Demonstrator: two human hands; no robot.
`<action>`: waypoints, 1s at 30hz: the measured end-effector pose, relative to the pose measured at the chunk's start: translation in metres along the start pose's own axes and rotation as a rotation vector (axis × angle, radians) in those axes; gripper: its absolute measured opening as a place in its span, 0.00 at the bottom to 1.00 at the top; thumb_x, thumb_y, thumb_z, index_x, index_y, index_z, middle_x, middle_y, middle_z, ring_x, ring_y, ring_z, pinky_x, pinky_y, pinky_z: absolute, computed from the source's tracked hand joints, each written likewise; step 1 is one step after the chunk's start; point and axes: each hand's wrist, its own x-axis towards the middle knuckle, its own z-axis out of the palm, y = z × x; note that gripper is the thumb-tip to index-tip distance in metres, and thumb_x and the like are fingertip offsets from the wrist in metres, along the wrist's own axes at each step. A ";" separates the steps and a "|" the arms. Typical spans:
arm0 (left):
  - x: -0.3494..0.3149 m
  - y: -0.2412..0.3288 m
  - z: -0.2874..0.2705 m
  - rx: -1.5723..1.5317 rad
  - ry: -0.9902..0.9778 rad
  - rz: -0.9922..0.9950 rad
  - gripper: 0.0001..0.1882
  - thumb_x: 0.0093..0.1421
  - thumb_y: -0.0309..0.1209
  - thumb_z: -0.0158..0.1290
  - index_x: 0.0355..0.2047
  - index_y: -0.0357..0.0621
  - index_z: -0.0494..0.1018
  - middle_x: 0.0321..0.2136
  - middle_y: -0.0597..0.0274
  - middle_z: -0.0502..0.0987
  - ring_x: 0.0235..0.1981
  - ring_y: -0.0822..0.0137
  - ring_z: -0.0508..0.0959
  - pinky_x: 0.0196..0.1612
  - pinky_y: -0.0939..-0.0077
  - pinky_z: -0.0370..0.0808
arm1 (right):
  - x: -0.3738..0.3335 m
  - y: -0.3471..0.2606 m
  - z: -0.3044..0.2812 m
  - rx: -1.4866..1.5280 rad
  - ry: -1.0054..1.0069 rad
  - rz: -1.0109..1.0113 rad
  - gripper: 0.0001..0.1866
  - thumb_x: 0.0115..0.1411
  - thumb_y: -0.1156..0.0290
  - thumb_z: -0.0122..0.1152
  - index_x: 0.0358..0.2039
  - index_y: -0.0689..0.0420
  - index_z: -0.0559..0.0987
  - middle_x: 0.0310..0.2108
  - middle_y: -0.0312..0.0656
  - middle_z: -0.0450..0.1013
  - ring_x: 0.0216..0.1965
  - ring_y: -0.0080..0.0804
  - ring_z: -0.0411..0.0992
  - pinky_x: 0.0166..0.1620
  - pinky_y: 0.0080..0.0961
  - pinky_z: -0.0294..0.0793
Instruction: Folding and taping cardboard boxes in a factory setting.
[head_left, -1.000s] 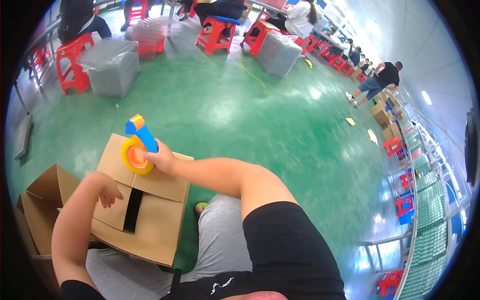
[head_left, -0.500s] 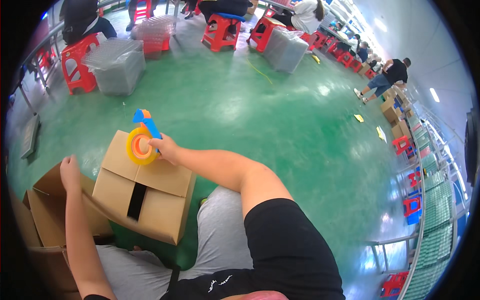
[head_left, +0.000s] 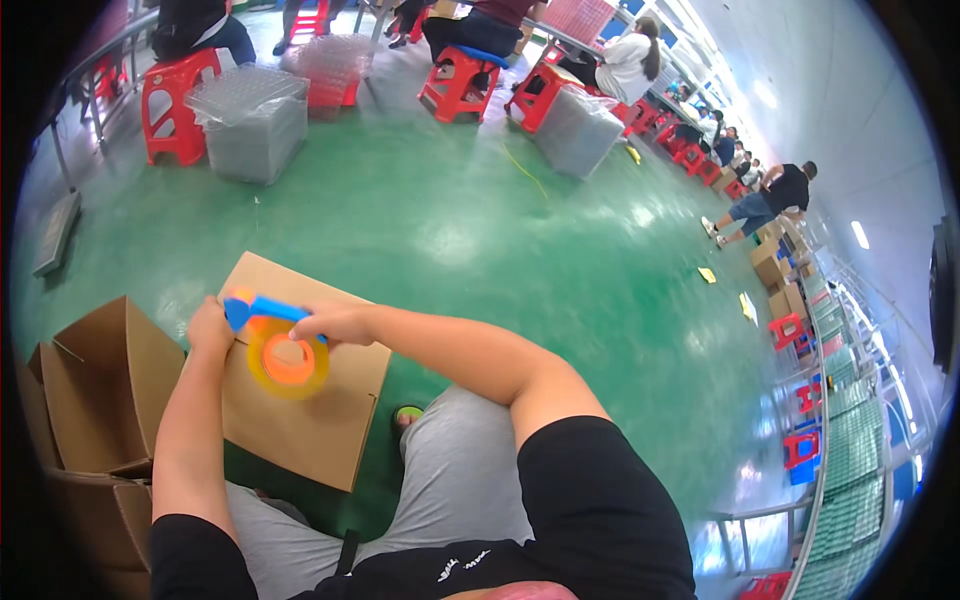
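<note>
A brown cardboard box (head_left: 310,440) stands on the floor in front of me, its top flaps folded down. My right hand (head_left: 338,323) grips a tape dispenser (head_left: 275,310) with a blue frame and handle. It carries a wide roll of yellow tape (head_left: 318,376) on an orange core, held just above the box top and blurred by motion. My left hand (head_left: 208,326) is at the box's far left edge, beside the dispenser's blue front end. Its fingers are curled, and what they hold, if anything, is hidden.
Open cardboard boxes (head_left: 95,390) stand at my left. Ahead on the green floor (head_left: 450,250) are clear plastic-wrapped stacks (head_left: 255,125) and red stools (head_left: 180,110) with seated people. A person (head_left: 770,200) walks at the far right, near racks of green trays (head_left: 850,490).
My left hand has come right, from the open box to the closed box's edge. The dispenser has turned and moved nearer to me. The dark gap between the box flaps no longer shows.
</note>
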 end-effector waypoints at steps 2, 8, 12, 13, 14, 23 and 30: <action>-0.001 0.002 -0.004 -0.036 -0.017 -0.099 0.34 0.64 0.58 0.37 0.41 0.37 0.76 0.41 0.41 0.79 0.45 0.43 0.78 0.47 0.50 0.73 | 0.006 0.020 0.006 -0.006 -0.021 0.128 0.32 0.56 0.49 0.58 0.52 0.62 0.71 0.35 0.42 0.70 0.37 0.33 0.72 0.43 0.30 0.75; 0.010 -0.022 0.005 -0.024 0.015 -0.257 0.37 0.64 0.60 0.36 0.42 0.35 0.76 0.42 0.41 0.79 0.46 0.43 0.77 0.49 0.50 0.73 | 0.008 0.022 -0.003 -1.075 0.298 0.007 0.36 0.59 0.39 0.50 0.45 0.65 0.76 0.38 0.54 0.75 0.43 0.50 0.76 0.45 0.47 0.76; 0.016 -0.064 -0.012 0.084 -0.051 -0.166 0.39 0.64 0.62 0.35 0.45 0.35 0.75 0.44 0.40 0.78 0.49 0.43 0.77 0.51 0.49 0.72 | 0.029 0.052 -0.011 -0.873 0.717 0.021 0.39 0.57 0.40 0.55 0.52 0.65 0.70 0.46 0.58 0.73 0.52 0.55 0.69 0.51 0.47 0.72; 0.020 -0.080 -0.012 0.018 -0.031 -0.288 0.40 0.64 0.62 0.34 0.46 0.34 0.75 0.45 0.39 0.77 0.50 0.43 0.76 0.51 0.49 0.72 | 0.031 0.060 -0.009 -0.914 0.910 -0.022 0.39 0.57 0.41 0.58 0.53 0.66 0.67 0.45 0.59 0.73 0.54 0.54 0.67 0.49 0.45 0.73; 0.023 -0.094 -0.009 -0.046 -0.010 -0.413 0.41 0.64 0.62 0.33 0.48 0.33 0.75 0.46 0.38 0.77 0.50 0.43 0.76 0.52 0.50 0.72 | 0.045 0.067 -0.004 -0.907 0.902 -0.026 0.39 0.57 0.41 0.58 0.53 0.66 0.67 0.45 0.59 0.73 0.54 0.54 0.67 0.49 0.45 0.73; 0.031 -0.038 0.031 -0.220 -0.196 -0.283 0.45 0.62 0.64 0.35 0.59 0.30 0.64 0.55 0.33 0.70 0.57 0.41 0.70 0.60 0.54 0.64 | 0.073 0.094 -0.093 -0.432 0.855 0.214 0.43 0.60 0.40 0.54 0.57 0.68 0.58 0.50 0.63 0.71 0.51 0.58 0.71 0.52 0.44 0.72; 0.022 -0.017 0.049 -0.977 -0.256 -0.273 0.36 0.60 0.52 0.52 0.59 0.35 0.65 0.51 0.47 0.75 0.51 0.52 0.76 0.55 0.59 0.70 | 0.058 0.123 -0.127 -0.514 0.911 0.137 0.48 0.59 0.40 0.56 0.60 0.72 0.55 0.50 0.66 0.71 0.53 0.55 0.71 0.55 0.43 0.70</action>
